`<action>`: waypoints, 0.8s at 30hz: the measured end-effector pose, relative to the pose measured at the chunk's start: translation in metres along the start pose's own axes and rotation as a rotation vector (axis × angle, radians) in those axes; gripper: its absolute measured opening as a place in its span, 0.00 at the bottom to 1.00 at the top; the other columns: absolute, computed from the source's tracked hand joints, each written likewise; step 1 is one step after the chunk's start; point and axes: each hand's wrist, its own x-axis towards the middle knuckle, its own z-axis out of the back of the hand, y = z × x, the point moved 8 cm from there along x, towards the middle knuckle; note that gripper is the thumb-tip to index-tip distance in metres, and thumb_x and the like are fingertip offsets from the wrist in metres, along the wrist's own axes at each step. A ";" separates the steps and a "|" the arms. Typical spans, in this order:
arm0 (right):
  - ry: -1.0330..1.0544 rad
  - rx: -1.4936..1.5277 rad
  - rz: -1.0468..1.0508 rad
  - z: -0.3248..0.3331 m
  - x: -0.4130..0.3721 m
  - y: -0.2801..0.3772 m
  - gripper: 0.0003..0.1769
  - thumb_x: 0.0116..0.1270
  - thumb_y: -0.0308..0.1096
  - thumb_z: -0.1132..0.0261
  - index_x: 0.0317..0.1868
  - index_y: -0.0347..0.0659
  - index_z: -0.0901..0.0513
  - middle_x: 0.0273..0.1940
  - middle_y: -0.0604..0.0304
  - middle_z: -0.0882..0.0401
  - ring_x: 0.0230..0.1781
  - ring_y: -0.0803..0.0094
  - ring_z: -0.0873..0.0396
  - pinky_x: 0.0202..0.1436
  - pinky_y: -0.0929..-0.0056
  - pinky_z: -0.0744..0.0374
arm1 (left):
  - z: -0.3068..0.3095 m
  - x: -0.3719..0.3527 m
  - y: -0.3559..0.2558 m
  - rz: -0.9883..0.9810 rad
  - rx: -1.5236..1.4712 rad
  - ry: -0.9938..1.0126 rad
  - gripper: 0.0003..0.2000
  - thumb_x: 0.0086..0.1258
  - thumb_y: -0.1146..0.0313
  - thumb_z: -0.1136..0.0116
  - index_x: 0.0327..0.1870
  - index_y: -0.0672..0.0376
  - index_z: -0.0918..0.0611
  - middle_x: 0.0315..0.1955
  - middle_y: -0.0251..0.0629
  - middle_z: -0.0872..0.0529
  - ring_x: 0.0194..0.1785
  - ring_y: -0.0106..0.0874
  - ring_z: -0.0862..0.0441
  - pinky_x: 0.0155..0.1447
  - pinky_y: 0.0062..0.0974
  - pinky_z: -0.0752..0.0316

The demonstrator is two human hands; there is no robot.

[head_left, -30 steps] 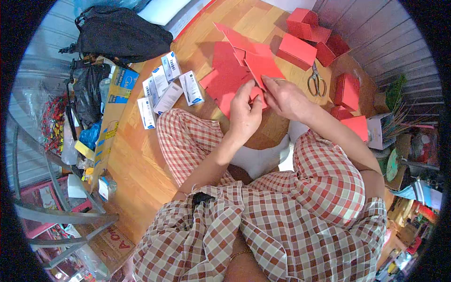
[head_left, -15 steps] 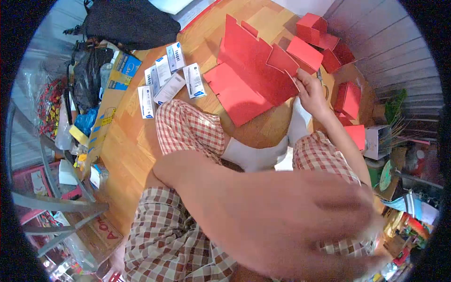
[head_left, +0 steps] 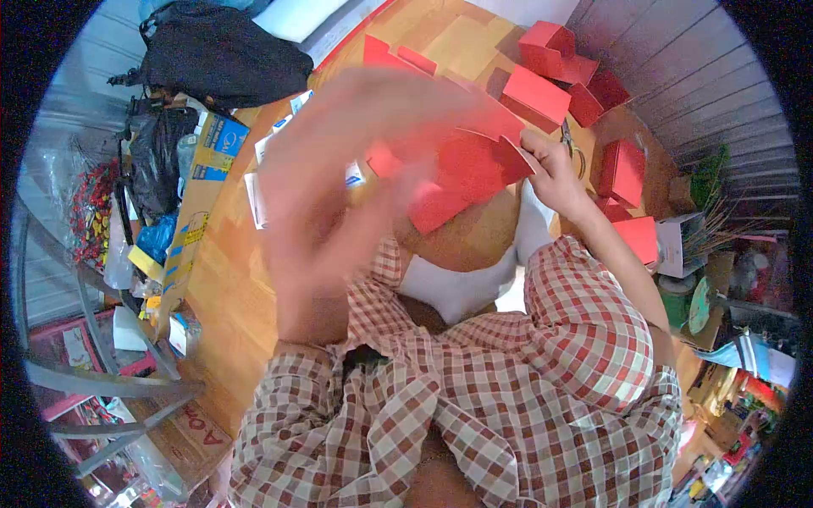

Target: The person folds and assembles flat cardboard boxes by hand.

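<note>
Fingers of right hand (head_left: pixel 555 173) pinch red card (head_left: pixel 474 161); left hand (head_left: pixel 339 178) blurred, grip unclear.

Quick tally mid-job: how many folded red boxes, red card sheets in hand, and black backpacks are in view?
Folded red boxes: at least 6; the stacked ones may hide more
Red card sheet in the right hand: 1
Black backpack: 1
Total: 8

- Cardboard sheet (head_left: pixel 474 165): plain red, at 12 o'clock.
- Folded boxes (head_left: pixel 542 89): same red, at 1 o'clock.
- Trousers (head_left: pixel 584 330): red-and-cream check.
- Socks (head_left: pixel 461 288): white.
- Bag (head_left: pixel 224 55): black, at 11 o'clock.
</note>
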 end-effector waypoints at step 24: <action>0.093 0.651 -0.293 -0.011 0.004 -0.030 0.04 0.63 0.25 0.40 0.31 0.40 0.18 0.28 0.69 0.20 0.26 0.85 0.25 0.29 0.82 0.28 | -0.068 -0.053 0.118 0.370 -0.073 0.438 0.04 0.56 0.76 0.37 0.31 0.61 0.20 0.28 0.36 0.18 0.35 0.29 0.20 0.43 0.28 0.27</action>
